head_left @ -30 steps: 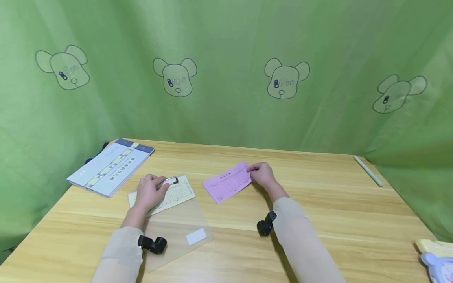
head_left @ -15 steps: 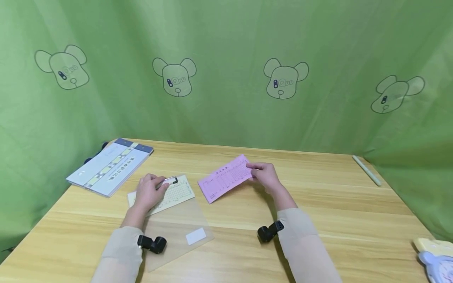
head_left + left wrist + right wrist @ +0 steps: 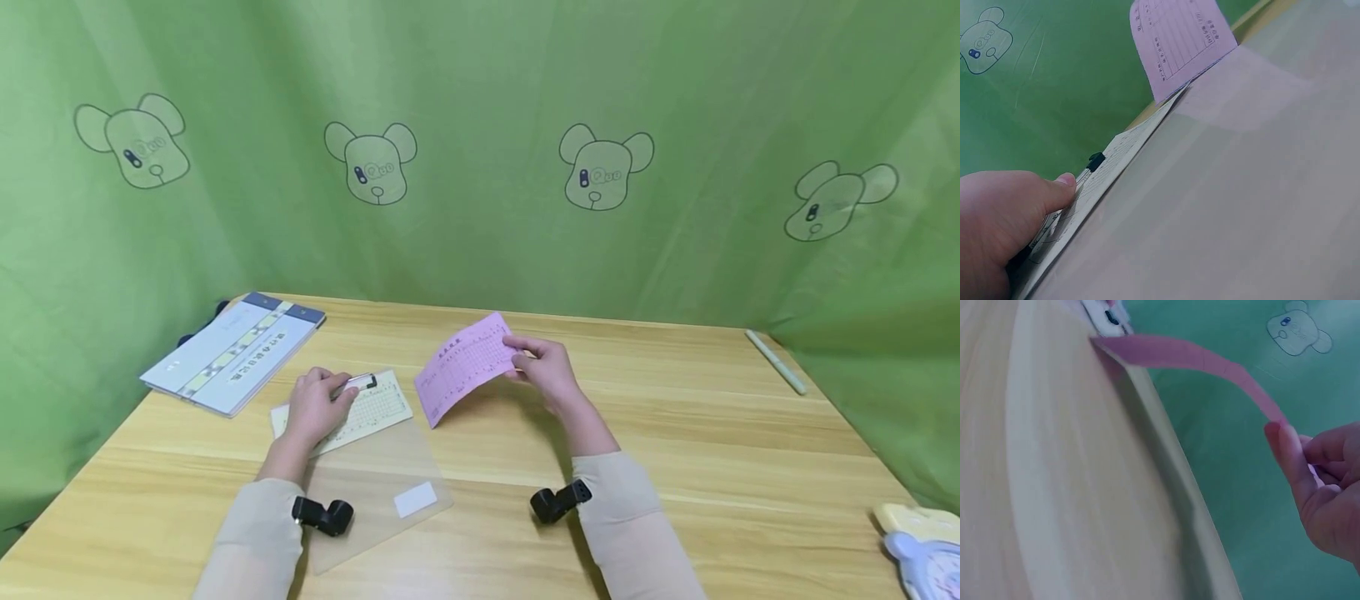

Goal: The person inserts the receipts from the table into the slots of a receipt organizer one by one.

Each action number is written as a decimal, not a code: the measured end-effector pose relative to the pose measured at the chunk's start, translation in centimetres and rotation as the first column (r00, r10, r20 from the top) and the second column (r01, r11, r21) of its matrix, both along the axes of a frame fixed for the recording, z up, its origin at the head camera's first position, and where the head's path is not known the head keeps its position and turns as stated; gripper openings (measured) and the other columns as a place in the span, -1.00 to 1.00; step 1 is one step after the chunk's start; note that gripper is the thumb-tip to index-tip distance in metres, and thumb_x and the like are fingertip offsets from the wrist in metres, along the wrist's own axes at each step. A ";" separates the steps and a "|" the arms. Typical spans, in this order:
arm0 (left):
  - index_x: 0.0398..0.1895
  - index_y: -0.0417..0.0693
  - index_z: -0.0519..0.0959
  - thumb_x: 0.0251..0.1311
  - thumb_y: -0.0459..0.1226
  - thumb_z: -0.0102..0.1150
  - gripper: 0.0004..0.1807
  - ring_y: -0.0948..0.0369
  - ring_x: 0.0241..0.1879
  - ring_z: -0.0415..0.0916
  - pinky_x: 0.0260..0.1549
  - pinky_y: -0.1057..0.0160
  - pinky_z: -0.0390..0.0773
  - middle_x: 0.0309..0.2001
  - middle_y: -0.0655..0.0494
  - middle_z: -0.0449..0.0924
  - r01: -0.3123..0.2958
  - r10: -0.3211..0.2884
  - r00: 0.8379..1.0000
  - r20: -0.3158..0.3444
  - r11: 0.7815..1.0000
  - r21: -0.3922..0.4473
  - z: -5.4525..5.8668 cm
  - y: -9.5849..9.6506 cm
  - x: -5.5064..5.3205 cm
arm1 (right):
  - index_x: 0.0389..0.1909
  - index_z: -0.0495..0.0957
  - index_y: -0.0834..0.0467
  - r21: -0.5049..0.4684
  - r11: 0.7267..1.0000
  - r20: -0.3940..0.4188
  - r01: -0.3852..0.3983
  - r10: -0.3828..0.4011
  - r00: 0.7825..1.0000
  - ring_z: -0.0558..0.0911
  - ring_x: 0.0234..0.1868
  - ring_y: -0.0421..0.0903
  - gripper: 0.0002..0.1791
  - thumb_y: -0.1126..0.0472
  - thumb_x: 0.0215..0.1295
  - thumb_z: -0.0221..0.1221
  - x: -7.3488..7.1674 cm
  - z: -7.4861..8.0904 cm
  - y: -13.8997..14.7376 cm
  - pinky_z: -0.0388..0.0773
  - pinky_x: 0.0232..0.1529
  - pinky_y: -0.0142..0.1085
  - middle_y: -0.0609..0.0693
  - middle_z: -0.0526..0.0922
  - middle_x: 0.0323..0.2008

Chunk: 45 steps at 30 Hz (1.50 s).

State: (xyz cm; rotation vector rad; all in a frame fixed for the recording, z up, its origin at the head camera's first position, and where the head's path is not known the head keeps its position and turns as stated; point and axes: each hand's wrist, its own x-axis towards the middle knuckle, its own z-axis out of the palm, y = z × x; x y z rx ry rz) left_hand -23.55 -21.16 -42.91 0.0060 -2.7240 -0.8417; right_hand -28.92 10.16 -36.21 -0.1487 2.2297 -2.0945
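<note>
My left hand [image 3: 313, 407] grips the metal clip [image 3: 363, 382] at the top of a translucent clipboard [image 3: 367, 479], its thumb laid along the clip. A pale cream printed form [image 3: 384, 408] lies under that clip. In the left wrist view, the form's edge stands slightly off the clear board. My right hand [image 3: 551, 372] pinches a pink printed form [image 3: 465, 364] by its right end. The pink paper bows upward toward this hand, while its left end hangs low just right of the cream form. Its arched edge [image 3: 1179, 353] shows in the right wrist view.
A pale blue-and-white account book [image 3: 232, 354] lies at the back left of the wooden table [image 3: 675, 417]. Far to the right is a light green pen-like stick [image 3: 776, 362]. A pale blue clock-like object [image 3: 930, 567] sits at the front right corner. Green curtain surrounds the table.
My right hand has lifted its end of the pink form off the table and drawn it left toward the clipboard, bending the paper. My left hand stays on the clip.
</note>
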 end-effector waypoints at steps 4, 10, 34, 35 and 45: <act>-0.03 -0.28 0.44 0.09 -0.18 0.06 -0.57 -0.01 -0.20 0.20 -0.22 0.04 0.19 -0.21 -0.15 0.32 -0.005 0.005 1.000 0.003 1.000 0.000 0.1 0.0 0.0 | -0.10 0.44 0.43 0.152 0.988 -0.066 0.012 -0.002 0.998 0.52 -0.46 -0.10 -0.63 0.59 0.01 -0.06 0.0 -0.4 0.3 0.49 -0.39 -0.29 0.29 0.39 -0.03; -0.03 -0.28 0.45 0.09 -0.19 0.06 -0.58 -0.01 -0.20 0.19 -0.22 0.05 0.19 -0.22 -0.14 0.32 -0.006 0.006 1.000 0.003 1.000 0.002 0.1 0.0 0.1 | -0.13 0.48 0.38 0.325 0.944 -0.043 0.053 -0.041 0.998 0.53 -0.53 -0.05 -0.64 0.58 -0.01 -0.04 -0.1 -1.8 1.0 0.44 -0.60 -0.35 0.30 0.42 -0.06; -0.03 -0.29 0.45 0.10 -0.19 0.05 -0.58 -0.01 -0.21 0.19 -0.24 0.05 0.19 -0.22 -0.15 0.32 0.004 -0.004 1.000 -0.007 1.000 -0.001 0.1 -0.1 0.1 | -0.10 0.44 0.42 -0.026 0.999 0.063 0.024 -0.022 0.998 0.53 -0.44 -0.13 -0.65 0.59 0.04 -0.04 0.3 -3.1 -0.4 0.49 -0.42 -0.36 0.28 0.43 -0.10; -0.03 -0.28 0.45 0.10 -0.19 0.05 -0.58 -0.01 -0.21 0.19 -0.24 0.05 0.19 -0.22 -0.15 0.32 0.003 -0.003 1.000 -0.006 1.000 0.001 0.1 -0.1 0.1 | -0.09 0.43 0.42 -0.013 1.000 0.063 0.009 -0.008 0.998 0.53 -0.44 -0.14 -0.65 0.59 0.04 -0.04 0.3 -3.3 -0.6 0.49 -0.42 -0.36 0.27 0.44 -0.11; -0.03 -0.28 0.44 0.10 -0.19 0.05 -0.58 -0.01 -0.20 0.20 -0.24 0.06 0.19 -0.22 -0.14 0.33 -0.001 0.001 1.000 0.004 1.000 0.011 0.0 0.0 0.0 | -0.11 0.45 0.41 0.084 0.992 0.058 -0.095 0.090 0.994 0.51 -0.48 -0.10 -0.65 0.60 0.03 -0.05 1.2 -3.9 -3.9 0.50 -0.45 -0.29 0.26 0.44 -0.15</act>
